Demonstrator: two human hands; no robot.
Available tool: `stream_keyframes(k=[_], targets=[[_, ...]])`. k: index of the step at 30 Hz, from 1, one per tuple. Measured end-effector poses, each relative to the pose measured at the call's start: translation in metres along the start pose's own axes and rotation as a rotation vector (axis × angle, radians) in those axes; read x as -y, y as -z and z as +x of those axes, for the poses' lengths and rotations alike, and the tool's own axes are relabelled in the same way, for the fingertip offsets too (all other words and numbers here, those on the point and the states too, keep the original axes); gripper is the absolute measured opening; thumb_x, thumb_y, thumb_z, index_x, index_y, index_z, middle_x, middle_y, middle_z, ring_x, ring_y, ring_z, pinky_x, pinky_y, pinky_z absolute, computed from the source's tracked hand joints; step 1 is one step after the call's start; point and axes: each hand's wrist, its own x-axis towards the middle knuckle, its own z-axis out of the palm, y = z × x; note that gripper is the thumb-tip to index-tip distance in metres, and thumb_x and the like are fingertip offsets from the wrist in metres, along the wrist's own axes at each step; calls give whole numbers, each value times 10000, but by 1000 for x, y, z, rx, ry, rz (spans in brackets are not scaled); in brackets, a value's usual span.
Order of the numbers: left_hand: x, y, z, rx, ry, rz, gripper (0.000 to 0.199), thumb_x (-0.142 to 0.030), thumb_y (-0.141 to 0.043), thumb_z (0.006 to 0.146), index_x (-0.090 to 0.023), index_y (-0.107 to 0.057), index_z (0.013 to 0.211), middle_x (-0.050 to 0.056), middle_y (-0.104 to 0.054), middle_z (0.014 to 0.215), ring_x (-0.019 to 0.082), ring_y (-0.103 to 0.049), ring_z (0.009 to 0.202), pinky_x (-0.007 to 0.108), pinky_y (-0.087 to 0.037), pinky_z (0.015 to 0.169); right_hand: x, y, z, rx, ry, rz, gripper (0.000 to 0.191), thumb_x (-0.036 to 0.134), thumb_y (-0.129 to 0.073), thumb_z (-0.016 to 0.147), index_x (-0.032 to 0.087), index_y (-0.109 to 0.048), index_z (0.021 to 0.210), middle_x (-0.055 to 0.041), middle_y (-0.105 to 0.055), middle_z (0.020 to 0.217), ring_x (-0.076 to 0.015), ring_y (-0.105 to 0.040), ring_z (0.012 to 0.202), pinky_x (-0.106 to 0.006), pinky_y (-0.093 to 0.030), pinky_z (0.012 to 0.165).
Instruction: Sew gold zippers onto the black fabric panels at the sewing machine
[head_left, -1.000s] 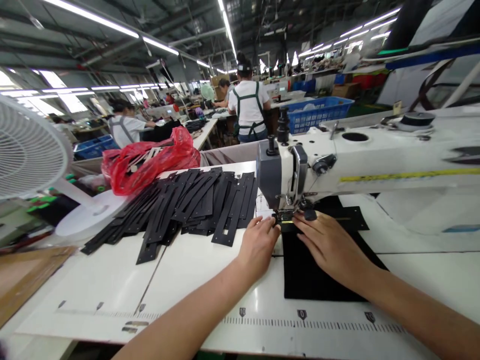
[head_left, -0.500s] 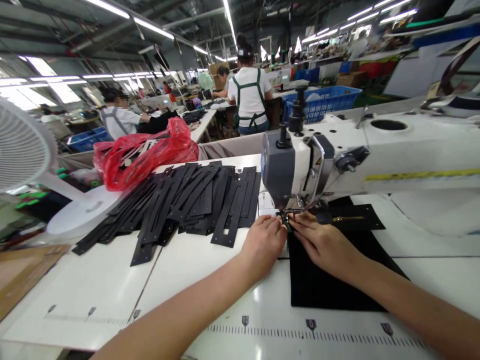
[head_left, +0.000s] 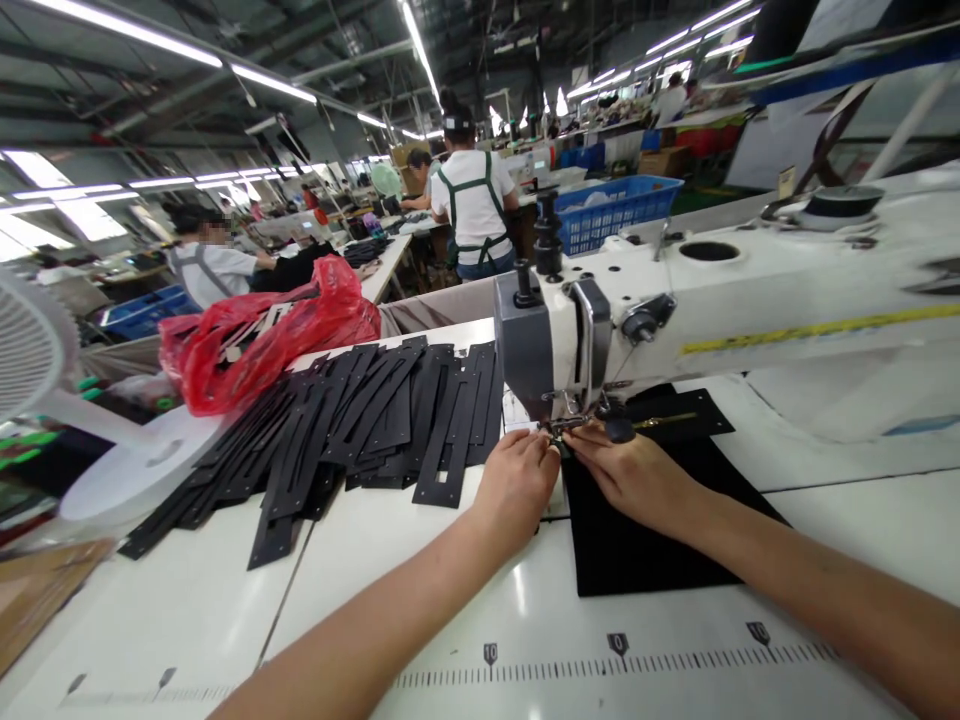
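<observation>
Both hands meet at the presser foot (head_left: pixel 566 425) of a white sewing machine (head_left: pixel 720 270). My left hand (head_left: pixel 519 485) is closed, its fingertips curled in at the left of the foot; whatever they pinch is hidden. Just right of the foot, my right hand (head_left: pixel 634 478) has its fingers pressed together on a black fabric panel (head_left: pixel 637 550), which lies flat on the machine bed and runs under the machine head. Behind that hand, a black strip with a gold zipper (head_left: pixel 667 420) rests across the panel. The needle tip cannot be made out.
Black slotted strips (head_left: pixel 375 410) lie in a loose pile left of the machine. Behind them is a red plastic bag (head_left: pixel 262 330), with a white fan (head_left: pixel 142 450) at far left. A ruler scale (head_left: pixel 555 665) marks the table's front. Co-workers (head_left: pixel 476 195) are beyond.
The camera view has turned slightly, so the machine and both hands appear further left. Both hands stay at the presser foot, and the fabric panel lies nearly the same.
</observation>
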Motion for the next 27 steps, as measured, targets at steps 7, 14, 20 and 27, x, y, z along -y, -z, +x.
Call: stream_keyframes(k=[7, 14, 20, 27], targets=[[5, -8, 1, -45, 12, -23, 104, -86, -486, 845, -126, -581, 862, 94, -646, 866, 198, -608, 882, 361, -493, 839, -5, -3, 1, -17, -16, 17, 285, 88, -397, 863, 158, -613, 1034, -100, -664, 1035, -205, -609, 1003, -357, -500, 886], [5, -13, 4, -64, 29, -19, 105, -73, -489, 845, -124, -576, 818, 84, -655, 851, 186, -622, 842, 341, -501, 816, -9, -4, 0, -19, -23, 40, 295, 91, -358, 875, 158, -618, 997, -102, -672, 958, -218, -620, 970, -371, -508, 858], [7, -18, 1, -78, 30, -29, 90, -97, -489, 841, -143, -566, 856, 85, -660, 871, 190, -624, 869, 364, -499, 837, -7, -4, -2, -80, -54, 44, 281, 134, -380, 888, 172, -589, 1073, -97, -659, 1027, -211, -621, 963, -355, -515, 841], [7, -21, 0, -104, 27, -27, 69, -110, -511, 830, -132, -573, 850, 113, -665, 933, 206, -630, 893, 375, -498, 846, -8, -4, -1, -112, -70, 67, 276, 125, -416, 869, 187, -593, 1072, -78, -671, 1009, -214, -636, 929, -357, -526, 818]])
